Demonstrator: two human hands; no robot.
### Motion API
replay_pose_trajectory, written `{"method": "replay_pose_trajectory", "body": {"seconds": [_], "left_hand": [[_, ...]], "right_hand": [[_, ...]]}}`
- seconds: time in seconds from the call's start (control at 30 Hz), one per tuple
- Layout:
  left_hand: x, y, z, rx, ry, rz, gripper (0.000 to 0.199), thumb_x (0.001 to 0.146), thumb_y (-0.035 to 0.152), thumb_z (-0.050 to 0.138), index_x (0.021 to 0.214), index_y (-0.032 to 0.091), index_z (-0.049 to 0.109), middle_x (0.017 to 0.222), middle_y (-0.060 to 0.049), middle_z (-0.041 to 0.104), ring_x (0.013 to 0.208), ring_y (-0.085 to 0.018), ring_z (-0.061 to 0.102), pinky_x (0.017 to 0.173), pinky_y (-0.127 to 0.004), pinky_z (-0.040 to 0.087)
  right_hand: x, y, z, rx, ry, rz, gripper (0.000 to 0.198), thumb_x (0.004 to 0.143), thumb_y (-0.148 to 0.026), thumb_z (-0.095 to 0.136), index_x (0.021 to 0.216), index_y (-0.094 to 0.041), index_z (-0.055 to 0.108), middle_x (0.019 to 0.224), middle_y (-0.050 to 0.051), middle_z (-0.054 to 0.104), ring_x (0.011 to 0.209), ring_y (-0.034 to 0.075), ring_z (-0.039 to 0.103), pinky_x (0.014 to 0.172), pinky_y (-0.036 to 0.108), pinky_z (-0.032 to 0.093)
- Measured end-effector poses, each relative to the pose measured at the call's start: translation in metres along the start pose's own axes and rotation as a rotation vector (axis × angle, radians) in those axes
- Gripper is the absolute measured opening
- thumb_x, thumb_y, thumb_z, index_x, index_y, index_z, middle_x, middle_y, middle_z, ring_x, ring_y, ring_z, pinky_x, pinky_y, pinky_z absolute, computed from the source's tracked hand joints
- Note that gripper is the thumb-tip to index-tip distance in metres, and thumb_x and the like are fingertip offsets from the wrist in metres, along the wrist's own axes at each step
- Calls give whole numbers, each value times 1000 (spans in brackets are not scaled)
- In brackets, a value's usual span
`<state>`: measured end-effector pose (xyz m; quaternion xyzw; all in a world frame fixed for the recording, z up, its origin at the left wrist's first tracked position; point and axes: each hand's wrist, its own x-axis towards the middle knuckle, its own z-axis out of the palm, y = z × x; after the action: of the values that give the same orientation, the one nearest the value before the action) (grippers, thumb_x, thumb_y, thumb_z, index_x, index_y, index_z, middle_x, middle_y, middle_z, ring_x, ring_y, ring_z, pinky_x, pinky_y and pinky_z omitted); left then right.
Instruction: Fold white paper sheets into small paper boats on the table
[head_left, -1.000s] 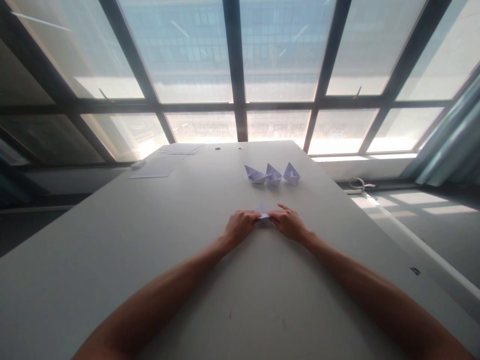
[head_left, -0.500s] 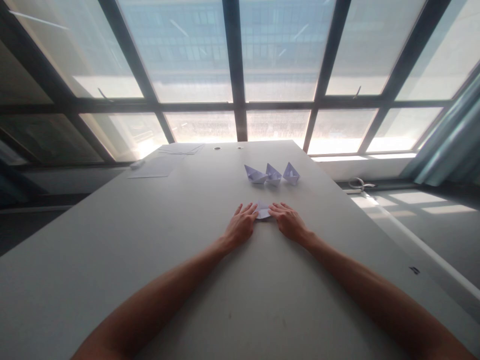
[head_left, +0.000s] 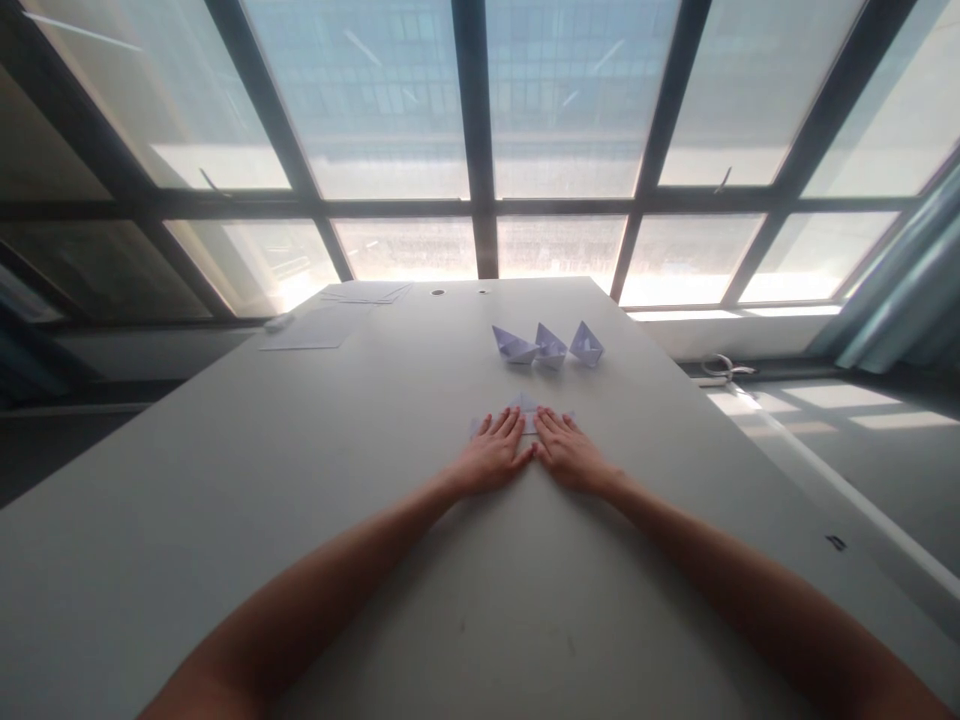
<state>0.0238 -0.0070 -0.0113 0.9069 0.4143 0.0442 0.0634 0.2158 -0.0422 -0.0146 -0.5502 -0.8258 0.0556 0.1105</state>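
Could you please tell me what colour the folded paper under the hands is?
The folded paper is white, best seen in the head view.

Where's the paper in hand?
Head view, right of centre: the folded paper lies partly under the left hand and right hand, in front of the paper boats.

The folded white paper (head_left: pixel 526 402) lies flat on the table (head_left: pixel 360 430), 1 triangular peak pointing away.

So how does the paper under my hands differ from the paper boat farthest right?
The folded paper lies nearly flat on the table, while the rightmost boat stands up. The left hand and right hand partly cover the folded paper; no hand touches the rightmost boat. Both are pale paper with a pointed peak.
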Motion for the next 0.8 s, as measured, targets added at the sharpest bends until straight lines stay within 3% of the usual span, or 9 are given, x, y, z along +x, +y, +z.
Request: {"method": "replay_pose_trajectory", "body": {"seconds": [0.13,0.3,0.57,0.8], "left_hand": [[-1,-7,-2,20,-32,-159,85,95,65,20,153,2,19,159,-21,9,149,-30,4,118,-49,7],[-1,-18,-1,17,65,-299,75,98,56,26,149,0,27,157,-25,17,147,-34,11,116,-53,12],[1,-28,-3,-105,247,-235,46,95,45,47,133,20,51,148,-13,43,140,-30,35,115,-51,22],[5,-29,-11,-248,325,-200,35,83,35,67,114,19,63,134,-11,58,124,-27,53,109,-42,35]], "right_hand": [[0,7,3,-12,8,149,68,99,-46,23,150,-2,28,158,18,20,148,25,14,119,46,10],[3,16,8,31,85,271,64,99,-44,30,148,-2,32,156,21,24,147,29,18,118,51,11],[6,25,9,148,244,273,46,95,-40,50,133,-15,53,147,17,44,140,28,35,115,50,23],[6,25,8,183,252,274,47,91,-41,56,129,-14,55,145,18,46,139,30,36,115,49,22]]}}
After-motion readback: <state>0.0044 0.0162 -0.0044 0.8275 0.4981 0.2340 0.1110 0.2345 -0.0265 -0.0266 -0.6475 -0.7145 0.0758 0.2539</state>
